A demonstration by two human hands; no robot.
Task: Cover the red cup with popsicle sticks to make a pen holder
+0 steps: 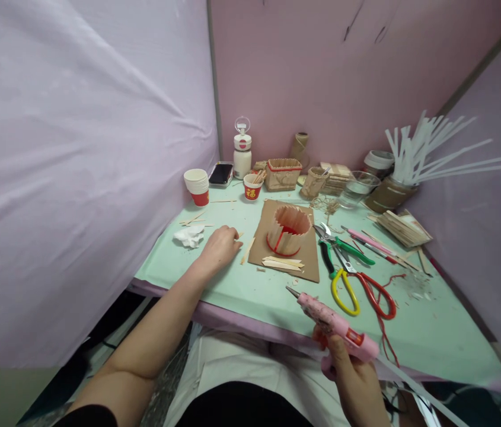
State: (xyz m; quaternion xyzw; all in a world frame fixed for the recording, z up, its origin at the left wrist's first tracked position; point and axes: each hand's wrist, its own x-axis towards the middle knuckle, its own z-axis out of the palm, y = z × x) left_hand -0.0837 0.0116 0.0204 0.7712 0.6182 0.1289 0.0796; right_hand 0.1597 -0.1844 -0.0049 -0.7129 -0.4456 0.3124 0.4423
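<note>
My right hand [354, 376] is wrapped round a pink glue gun [332, 320] at the table's front edge, its metal nozzle pointing up and left. A white glue stick trails from its rear. My left hand [221, 249] rests low over the table, left of the cardboard; its fingers are curled, and a small pale wooden piece shows at the fingertips. On the brown cardboard [261, 228] stands a round holder of upright wooden sticks [289, 231] with a red band round its base. Several flat sticks [282, 263] lie in front of it.
Green-handled pliers [354, 251] and red-and-yellow-handled scissors [345, 290] lie right of the cardboard. Paper cups [197, 187], a phone [221, 174], a white bottle [242, 160], a stick basket [283, 174] and a jar of glue sticks [390, 194] stand behind. Crumpled tissue [189, 235] lies left.
</note>
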